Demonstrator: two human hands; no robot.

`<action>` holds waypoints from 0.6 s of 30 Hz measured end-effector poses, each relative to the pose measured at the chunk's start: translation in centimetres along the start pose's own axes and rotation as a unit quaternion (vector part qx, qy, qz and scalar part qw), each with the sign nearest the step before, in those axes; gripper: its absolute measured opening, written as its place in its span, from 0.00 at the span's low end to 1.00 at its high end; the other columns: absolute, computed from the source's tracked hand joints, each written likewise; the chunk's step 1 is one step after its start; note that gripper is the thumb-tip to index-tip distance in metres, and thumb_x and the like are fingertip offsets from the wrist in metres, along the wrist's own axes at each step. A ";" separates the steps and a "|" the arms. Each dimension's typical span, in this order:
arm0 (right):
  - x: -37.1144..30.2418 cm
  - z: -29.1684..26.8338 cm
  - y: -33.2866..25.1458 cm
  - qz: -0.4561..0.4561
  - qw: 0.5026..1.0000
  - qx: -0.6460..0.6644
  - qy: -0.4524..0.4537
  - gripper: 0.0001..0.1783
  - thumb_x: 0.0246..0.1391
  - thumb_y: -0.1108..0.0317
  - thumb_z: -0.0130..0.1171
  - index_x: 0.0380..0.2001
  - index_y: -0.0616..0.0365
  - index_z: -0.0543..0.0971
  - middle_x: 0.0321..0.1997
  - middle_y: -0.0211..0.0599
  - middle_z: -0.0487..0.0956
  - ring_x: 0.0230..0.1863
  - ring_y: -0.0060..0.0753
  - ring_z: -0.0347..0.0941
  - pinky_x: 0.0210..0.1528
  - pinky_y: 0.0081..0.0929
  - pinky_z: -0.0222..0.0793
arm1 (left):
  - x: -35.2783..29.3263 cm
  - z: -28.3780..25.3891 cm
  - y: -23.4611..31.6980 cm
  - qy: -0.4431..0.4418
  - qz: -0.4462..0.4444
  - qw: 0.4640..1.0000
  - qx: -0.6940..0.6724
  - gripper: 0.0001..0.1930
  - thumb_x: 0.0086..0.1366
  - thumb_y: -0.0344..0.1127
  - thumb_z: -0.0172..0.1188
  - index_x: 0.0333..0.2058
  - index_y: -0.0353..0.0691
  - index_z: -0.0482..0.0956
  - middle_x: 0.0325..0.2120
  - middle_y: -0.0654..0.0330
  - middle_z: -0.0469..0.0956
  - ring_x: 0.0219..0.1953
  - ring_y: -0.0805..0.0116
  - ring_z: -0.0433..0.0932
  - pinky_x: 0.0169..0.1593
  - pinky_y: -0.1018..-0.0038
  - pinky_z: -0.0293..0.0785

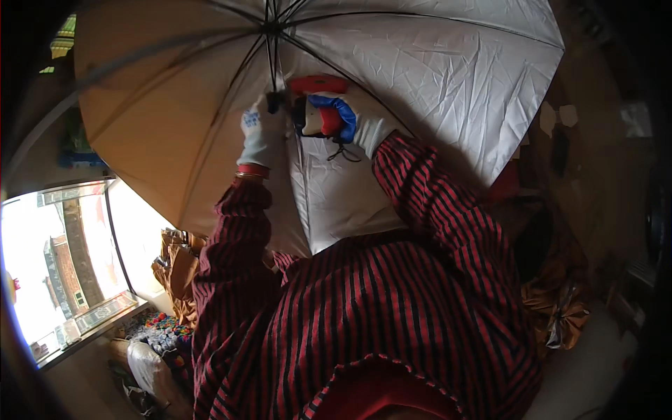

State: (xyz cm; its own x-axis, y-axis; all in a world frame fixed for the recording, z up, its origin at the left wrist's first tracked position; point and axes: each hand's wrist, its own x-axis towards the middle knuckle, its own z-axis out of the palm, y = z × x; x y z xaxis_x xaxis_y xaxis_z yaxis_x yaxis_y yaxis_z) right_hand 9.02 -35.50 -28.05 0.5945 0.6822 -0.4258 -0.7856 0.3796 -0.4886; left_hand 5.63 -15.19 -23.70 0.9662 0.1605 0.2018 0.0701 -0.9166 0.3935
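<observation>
An open umbrella with silver-grey fabric and dark ribs spreads in front of me, its inside facing me. My left hand, in a white knitted glove, is closed near the black fitting on its shaft, below where the ribs meet. To its right, my right hand, in a white glove with blue coating, grips a red-and-cream piece with dark edges. A thin black cord dangles under it. Just above lies a flat red part. Whether these join the shaft is hard to see.
At the left is a bright window with a sill. Crumpled brown wrapping and a multicoloured knitted item lie near it. More shiny brown wrapping sits at the right. The umbrella's edge reaches far out on both sides.
</observation>
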 end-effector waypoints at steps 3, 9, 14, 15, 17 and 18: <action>1.2 0.4 1.9 -0.011 0.999 0.020 -0.030 0.18 0.58 0.63 0.57 0.49 0.58 0.74 0.43 0.38 0.80 0.43 0.36 0.79 0.41 0.34 0.77 | 2.9 -2.4 -3.8 0.031 0.024 0.997 0.069 0.16 0.59 0.44 0.57 0.39 0.38 0.78 0.34 0.45 0.80 0.37 0.45 0.79 0.41 0.58 0.74; 2.1 1.7 2.7 0.062 0.979 0.010 -0.194 0.19 0.57 0.67 0.57 0.51 0.60 0.71 0.43 0.42 0.78 0.42 0.44 0.78 0.44 0.41 0.75 | 9.2 -6.6 -7.0 0.012 0.010 0.981 0.194 0.21 0.59 0.47 0.56 0.46 0.41 0.75 0.39 0.46 0.79 0.42 0.47 0.78 0.44 0.57 0.74; 2.5 1.2 2.7 -0.223 0.971 0.023 -0.088 0.17 0.56 0.68 0.59 0.48 0.60 0.72 0.40 0.37 0.78 0.40 0.36 0.77 0.44 0.38 0.74 | 6.0 -6.3 -5.1 0.157 0.026 0.979 0.131 0.22 0.58 0.45 0.59 0.50 0.43 0.74 0.39 0.48 0.79 0.42 0.48 0.78 0.43 0.59 0.75; 2.1 1.9 2.6 -0.283 0.959 -0.024 -0.017 0.17 0.55 0.67 0.59 0.47 0.61 0.73 0.39 0.36 0.78 0.39 0.33 0.76 0.43 0.35 0.74 | 4.5 -5.7 -3.5 0.232 0.028 0.968 0.086 0.22 0.57 0.43 0.61 0.50 0.43 0.74 0.39 0.49 0.79 0.41 0.47 0.78 0.43 0.60 0.75; 1.6 2.3 2.0 -0.399 0.899 -0.115 0.139 0.17 0.54 0.65 0.61 0.45 0.61 0.74 0.38 0.32 0.77 0.37 0.26 0.75 0.40 0.30 0.72 | 1.9 -3.6 0.3 0.219 0.033 0.975 0.030 0.22 0.57 0.42 0.62 0.51 0.45 0.74 0.38 0.50 0.80 0.41 0.48 0.78 0.42 0.61 0.75; 1.4 2.6 1.4 -0.402 0.897 -0.113 0.143 0.17 0.54 0.65 0.61 0.45 0.61 0.74 0.38 0.32 0.77 0.37 0.26 0.75 0.40 0.30 0.72 | 1.1 -2.8 2.0 0.211 0.034 0.977 -0.026 0.23 0.56 0.42 0.63 0.51 0.46 0.74 0.37 0.51 0.80 0.41 0.49 0.78 0.41 0.62 0.75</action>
State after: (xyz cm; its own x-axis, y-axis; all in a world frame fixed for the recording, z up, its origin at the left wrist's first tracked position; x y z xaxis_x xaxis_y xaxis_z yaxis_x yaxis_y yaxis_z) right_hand 8.30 -32.40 -27.31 0.9986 0.0449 -0.0285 -0.0477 0.5188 -0.8536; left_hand 6.11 -15.86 -20.20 0.7797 0.2466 0.5756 -0.0136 -0.9123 0.4092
